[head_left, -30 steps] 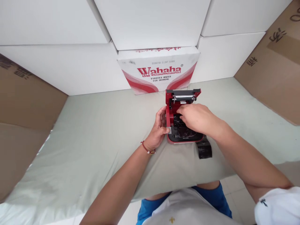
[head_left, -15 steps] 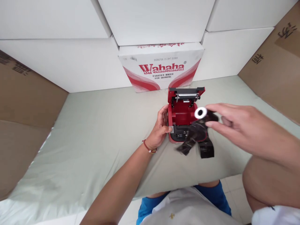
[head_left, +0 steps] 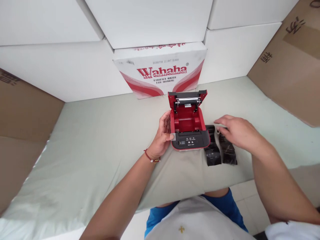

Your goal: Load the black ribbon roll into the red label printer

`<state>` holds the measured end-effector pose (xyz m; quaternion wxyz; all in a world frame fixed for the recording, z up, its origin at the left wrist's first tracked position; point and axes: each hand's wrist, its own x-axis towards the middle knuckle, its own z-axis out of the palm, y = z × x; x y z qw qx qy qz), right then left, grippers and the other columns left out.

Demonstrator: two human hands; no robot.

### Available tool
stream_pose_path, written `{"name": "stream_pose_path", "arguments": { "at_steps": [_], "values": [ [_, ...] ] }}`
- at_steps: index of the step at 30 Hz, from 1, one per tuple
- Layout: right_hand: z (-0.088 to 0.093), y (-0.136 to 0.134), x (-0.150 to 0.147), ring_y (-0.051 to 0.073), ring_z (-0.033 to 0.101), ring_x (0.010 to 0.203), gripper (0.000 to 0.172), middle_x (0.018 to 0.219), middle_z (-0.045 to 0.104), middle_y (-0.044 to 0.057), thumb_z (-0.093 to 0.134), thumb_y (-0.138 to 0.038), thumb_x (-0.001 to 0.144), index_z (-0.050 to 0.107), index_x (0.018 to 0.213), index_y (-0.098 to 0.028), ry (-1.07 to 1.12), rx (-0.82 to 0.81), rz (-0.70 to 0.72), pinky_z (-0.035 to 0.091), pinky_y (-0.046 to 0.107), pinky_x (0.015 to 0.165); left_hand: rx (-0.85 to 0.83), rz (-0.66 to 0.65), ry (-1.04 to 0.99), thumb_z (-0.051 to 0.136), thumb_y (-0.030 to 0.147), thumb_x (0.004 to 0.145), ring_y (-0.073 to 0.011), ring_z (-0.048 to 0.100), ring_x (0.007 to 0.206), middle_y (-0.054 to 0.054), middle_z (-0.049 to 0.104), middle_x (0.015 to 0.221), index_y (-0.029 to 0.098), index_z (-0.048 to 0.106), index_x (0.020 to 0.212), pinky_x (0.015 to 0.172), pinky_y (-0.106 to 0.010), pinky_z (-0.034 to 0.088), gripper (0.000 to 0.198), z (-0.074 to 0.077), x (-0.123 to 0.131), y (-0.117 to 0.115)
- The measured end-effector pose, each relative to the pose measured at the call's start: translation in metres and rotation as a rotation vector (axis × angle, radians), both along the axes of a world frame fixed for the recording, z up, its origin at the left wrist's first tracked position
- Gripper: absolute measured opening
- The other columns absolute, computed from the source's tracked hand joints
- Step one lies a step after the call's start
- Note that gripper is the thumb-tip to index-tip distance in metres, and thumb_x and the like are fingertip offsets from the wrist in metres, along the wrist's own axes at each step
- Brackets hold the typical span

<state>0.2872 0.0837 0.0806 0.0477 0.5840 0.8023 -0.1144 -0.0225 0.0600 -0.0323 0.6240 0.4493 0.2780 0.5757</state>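
Observation:
A small red and black printer stands on the cloth with its lid raised and its red inner bay exposed. My left hand grips the printer's left side, its thumb pressing on a grey corner piece. Just right of the printer, black shiny ribbon lies in two loose lengths. A small white core end shows at the top of the right-hand length. Over it hovers my right hand, fingers apart and seemingly holding nothing; part of the ribbon is hidden beneath it.
Behind the printer leans a white and red Wahaha water carton against stacked white boxes. Brown cardboard boxes stand at the left and right. A pale green cloth covers the surface up to its front edge.
My right hand has lowered the black ribbon from in front of the printer onto the cloth at its right, and its fingers have parted. My left hand keeps its grip on the printer.

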Motion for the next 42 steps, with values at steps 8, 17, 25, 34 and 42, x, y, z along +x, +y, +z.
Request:
{"name": "stream_pose_path", "arguments": {
  "at_steps": [8,17,25,34,42],
  "values": [
    [-0.013,0.005,-0.009,0.028,0.077,0.103,0.036,0.125,0.080,0.012,0.057,-0.024,0.104,0.080,0.131,-0.020,0.025,-0.146,0.124,0.057,0.037,0.082,0.005,0.001,0.013,0.095,0.050,0.074,-0.0357,0.021,0.177,0.001,0.037,0.184,0.045,0.051,0.159,0.145,-0.058,0.020,0.095,-0.002,-0.001,0.000],
    [0.081,-0.014,0.019,0.018,0.067,0.071,0.042,0.095,0.073,0.006,0.074,-0.060,0.101,0.087,0.129,-0.032,0.570,-0.281,0.282,0.054,0.031,0.062,-0.010,0.003,-0.069,0.095,0.044,0.074,-0.0355,0.025,0.174,0.002,0.044,0.179,0.044,0.057,0.156,0.145,-0.055,0.019,0.091,0.002,0.003,-0.001],
    [0.052,0.014,-0.087,0.021,0.069,0.079,0.041,0.093,0.080,0.004,0.069,-0.024,0.098,0.082,0.137,-0.025,0.230,-0.011,0.153,0.048,0.033,0.074,0.029,-0.006,-0.044,0.095,0.046,0.075,-0.0369,0.023,0.175,0.001,0.042,0.180,0.044,0.055,0.158,0.145,-0.058,0.018,0.091,0.000,0.003,0.000],
    [0.033,0.026,-0.121,0.033,0.077,0.100,0.038,0.117,0.084,0.012,0.060,-0.015,0.098,0.080,0.127,-0.027,-0.097,0.001,0.106,0.041,0.038,0.067,0.054,0.013,0.007,0.093,0.051,0.076,-0.0373,0.027,0.174,-0.002,0.040,0.182,0.042,0.052,0.159,0.144,-0.059,0.023,0.094,-0.002,0.003,0.002],
    [0.028,0.026,-0.122,0.031,0.077,0.096,0.033,0.110,0.084,0.012,0.061,-0.020,0.103,0.080,0.130,-0.024,0.058,0.029,0.145,0.050,0.039,0.076,0.289,0.475,0.466,0.067,0.032,0.099,-0.0323,0.051,0.157,-0.010,0.057,0.160,0.034,0.064,0.146,0.133,-0.059,0.043,0.047,0.016,0.009,-0.032]
  ]
}}
